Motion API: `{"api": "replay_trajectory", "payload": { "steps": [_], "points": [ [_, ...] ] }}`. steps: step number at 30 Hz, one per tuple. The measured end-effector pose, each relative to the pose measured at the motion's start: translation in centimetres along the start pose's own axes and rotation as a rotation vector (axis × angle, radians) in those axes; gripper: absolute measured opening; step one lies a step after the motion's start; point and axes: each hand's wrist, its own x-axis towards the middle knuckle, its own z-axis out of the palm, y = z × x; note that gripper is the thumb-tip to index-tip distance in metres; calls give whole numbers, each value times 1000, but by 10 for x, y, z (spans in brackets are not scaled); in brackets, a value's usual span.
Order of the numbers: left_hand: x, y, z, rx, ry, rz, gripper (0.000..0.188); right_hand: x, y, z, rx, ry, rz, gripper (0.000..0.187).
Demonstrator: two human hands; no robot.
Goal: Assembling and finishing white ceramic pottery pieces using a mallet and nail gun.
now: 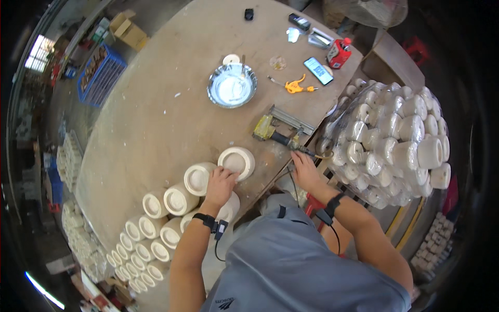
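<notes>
Pale round blocks with recessed tops stand in rows along the table's near left edge. My left hand (221, 187) lies among the front ones, its fingers apart, touching the rim of the end block (236, 162) and beside the neighbouring block (198, 179). My right hand (306, 170) rests at the table's right edge, fingers stretched out beside the hose end of a yellow and black nail gun (273, 131). The nail gun lies on its side on the table. Whether the right fingertips touch its hose fitting I cannot tell.
A foil-like bowl (232, 86) with white matter stands on the brown table (156, 130). Beyond lie an orange air blow gun (297, 85), a phone (318, 71) and a red container (339, 53). Plastic-wrapped pale blocks (390, 138) are stacked at right; a blue crate (101, 75) stands left.
</notes>
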Motion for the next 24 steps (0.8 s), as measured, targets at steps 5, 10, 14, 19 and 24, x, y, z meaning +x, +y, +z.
{"api": "replay_trajectory", "payload": {
  "steps": [5,10,14,19,24],
  "points": [
    [5,-14,-4,-6,-16,110,34,-111,2,-3,-38,-4,354,64],
    [12,-24,1,55,-6,222,29,-222,-7,4,5,26,682,60],
    [9,-31,7,57,34,264,28,-323,-2,35,-17,59,875,59],
    [17,-42,11,49,50,388,32,-457,-61,66,59,282,1250,57],
    [44,-60,31,-53,26,510,36,-596,-125,143,61,69,1567,45]
  ]
}}
